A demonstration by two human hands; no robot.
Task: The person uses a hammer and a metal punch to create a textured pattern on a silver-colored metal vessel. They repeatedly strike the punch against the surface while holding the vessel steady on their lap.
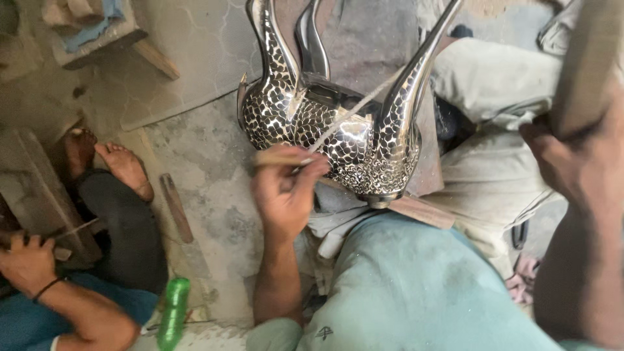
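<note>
cracked grey concrete floor (195,149) spreads under you, dusty, with scrap boards lying about. your left hand (286,192) is clenched round a thin chisel-like rod (338,123), fingers pinched at its lower wooden end; the rod's long axis runs up and to the right from the grip, its tip meeting the metal bird figure (338,140) near the middle of the body. that figure sits just above and right of the left hand, propped over your lap, its silvery surface cut with a dark scale pattern and its long necks rising toward the top edge. your right hand (572,162) is raised at the right, well apart from the figure, closed round a wooden mallet handle (588,65). the left hand is much the nearer to the work. off to your left another person sits barefoot, a hand (26,263) gripping a small tool, and a green plastic bottle (173,312) lies near
</note>
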